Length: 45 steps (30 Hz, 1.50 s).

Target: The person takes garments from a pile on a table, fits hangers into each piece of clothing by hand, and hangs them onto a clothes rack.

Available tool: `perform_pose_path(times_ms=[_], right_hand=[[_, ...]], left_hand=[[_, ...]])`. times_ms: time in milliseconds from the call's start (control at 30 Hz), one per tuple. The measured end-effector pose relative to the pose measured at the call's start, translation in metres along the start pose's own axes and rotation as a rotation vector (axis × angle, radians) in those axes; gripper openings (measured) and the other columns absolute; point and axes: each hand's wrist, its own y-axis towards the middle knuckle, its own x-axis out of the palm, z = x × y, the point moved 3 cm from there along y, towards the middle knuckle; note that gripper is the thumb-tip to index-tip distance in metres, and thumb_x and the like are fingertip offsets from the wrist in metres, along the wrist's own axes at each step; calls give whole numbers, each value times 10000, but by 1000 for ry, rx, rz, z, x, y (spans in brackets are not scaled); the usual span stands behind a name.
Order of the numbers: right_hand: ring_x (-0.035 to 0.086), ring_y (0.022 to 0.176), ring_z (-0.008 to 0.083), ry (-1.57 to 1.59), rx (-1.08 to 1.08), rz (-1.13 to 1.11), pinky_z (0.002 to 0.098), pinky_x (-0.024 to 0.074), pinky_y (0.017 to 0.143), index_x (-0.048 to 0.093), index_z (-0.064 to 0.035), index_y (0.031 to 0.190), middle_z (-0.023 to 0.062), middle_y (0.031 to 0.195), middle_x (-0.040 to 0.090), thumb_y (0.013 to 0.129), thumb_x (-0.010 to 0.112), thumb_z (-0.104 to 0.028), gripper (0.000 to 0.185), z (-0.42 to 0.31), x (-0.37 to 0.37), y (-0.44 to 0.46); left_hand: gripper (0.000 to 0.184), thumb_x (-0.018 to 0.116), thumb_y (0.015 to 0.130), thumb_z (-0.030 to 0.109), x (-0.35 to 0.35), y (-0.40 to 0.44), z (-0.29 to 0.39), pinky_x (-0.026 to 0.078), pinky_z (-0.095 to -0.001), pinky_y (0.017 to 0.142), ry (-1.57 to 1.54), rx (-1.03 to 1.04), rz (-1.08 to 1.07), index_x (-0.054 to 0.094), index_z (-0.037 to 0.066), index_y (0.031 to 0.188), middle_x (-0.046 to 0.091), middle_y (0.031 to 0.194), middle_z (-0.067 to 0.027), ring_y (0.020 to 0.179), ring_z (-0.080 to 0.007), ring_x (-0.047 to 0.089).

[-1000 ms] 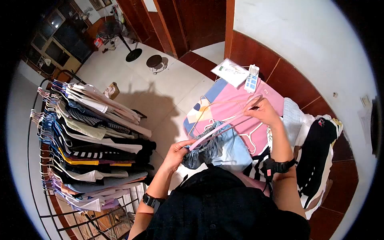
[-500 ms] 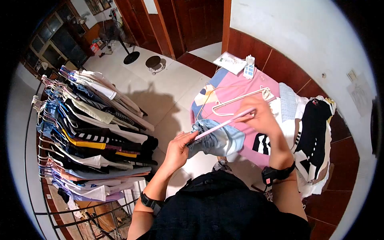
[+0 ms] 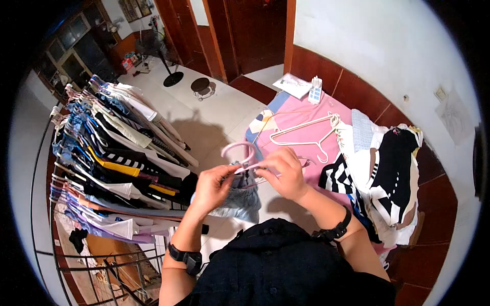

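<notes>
A pink clothes hanger (image 3: pixel 246 146) is held up in front of me, its hook curving upward. My left hand (image 3: pixel 211 186) is closed on its left side, fingers near the base of the hook. On the other side my right hand (image 3: pixel 284 174) pinches the hanger with thumb and fingers. Light blue denim (image 3: pixel 239 205) hangs below the hanger, close under both hands. How it is attached to the hanger is partly hidden by the fingers. White hangers (image 3: pixel 301 130) lie on the pink-covered surface beyond my right hand.
To the left a rack (image 3: pixel 38 204) holds many garments on hangers. Piled clothes (image 3: pixel 395 173), black and white among them, lie at the right. A white packet (image 3: pixel 293 85) rests at the far end of the pink cloth (image 3: pixel 301 109). A stool (image 3: pixel 200 85) and a fan (image 3: pixel 173 79) stand beyond.
The pink hanger has turned so its hook now points up. My right hand has come down and left, closer to my left hand. The denim has moved left and toward me.
</notes>
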Motion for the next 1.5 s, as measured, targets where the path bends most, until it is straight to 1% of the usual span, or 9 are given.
perform_pose_path(times_ms=[200, 367, 467, 567, 600, 700, 833, 1167, 1500], right_hand=[[612, 938, 273, 305, -9, -624, 373, 511, 795, 641, -64, 1011, 77, 1012, 616, 789, 726, -209, 279, -2, 13, -73], [531, 1143, 325, 356, 204, -747, 424, 440, 958, 527, -80, 1280, 132, 1194, 553, 775, 725, -145, 547, 24, 6, -83], [486, 1166, 319, 441, -9, -616, 433, 399, 987, 562, -107, 1261, 109, 1278, 509, 772, 748, -191, 530, 33, 10, -83], [491, 1145, 256, 99, -107, -923, 398, 395, 921, 639, -149, 1137, 47, 1131, 595, 821, 647, -277, 341, 40, 14, -81], [497, 1132, 228, 169, -217, -827, 396, 371, 909, 667, -163, 1055, 25, 1060, 627, 823, 598, -327, 292, 82, 41, -118], [534, 1057, 248, 52, -220, -790, 414, 328, 955, 674, -150, 912, 54, 1007, 627, 723, 706, -410, 323, 87, -9, -120], [553, 1008, 217, 107, -148, -759, 451, 327, 950, 632, -149, 808, -8, 844, 594, 655, 796, -374, 318, 96, -50, -109], [491, 1186, 265, 66, -345, -688, 492, 333, 1024, 647, -124, 873, 20, 1127, 601, 647, 779, -218, 278, 50, -49, -82], [553, 1102, 314, 145, -409, -591, 425, 495, 873, 588, -90, 833, 105, 1198, 583, 634, 749, -113, 257, -50, -46, -43]], left_hand=[[244, 643, 812, -21, -37, -14, 54, 513, -318, 702, 98, -21, 68, 680, 12, 1051, 682, 877, -167, 773, -276, 675], [277, 671, 771, -59, -28, -24, 100, 517, -323, 700, 77, 63, 6, 682, 12, 1038, 684, 877, -150, 770, -283, 669], [293, 688, 745, -65, -12, -29, 136, 513, -328, 692, 71, 144, -25, 685, 19, 1026, 682, 865, -141, 763, -283, 656], [293, 693, 738, -64, -3, -37, 156, 506, -325, 680, 76, 149, -35, 683, 20, 1019, 676, 852, -136, 742, -282, 643], [296, 697, 729, -66, -2, -43, 156, 498, -326, 664, 77, 152, 3, 681, 17, 1013, 671, 842, -133, 724, -276, 633], [279, 691, 741, -79, -10, -69, 149, 515, -309, 711, 160, 74, 160, 676, 1, 1008, 693, 890, -136, 793, -249, 673], [256, 683, 766, -71, -24, -124, 122, 507, -278, 748, 269, -186, 297, 684, 0, 1011, 703, 908, -123, 815, -207, 678], [267, 654, 800, -64, -11, -203, 122, 501, -259, 716, 366, -314, 423, 690, 31, 1047, 700, 897, -116, 789, -193, 672], [284, 664, 779, -45, -16, -236, 104, 525, -319, 700, 420, -294, 506, 704, 53, 1042, 700, 880, -131, 773, -266, 675]])
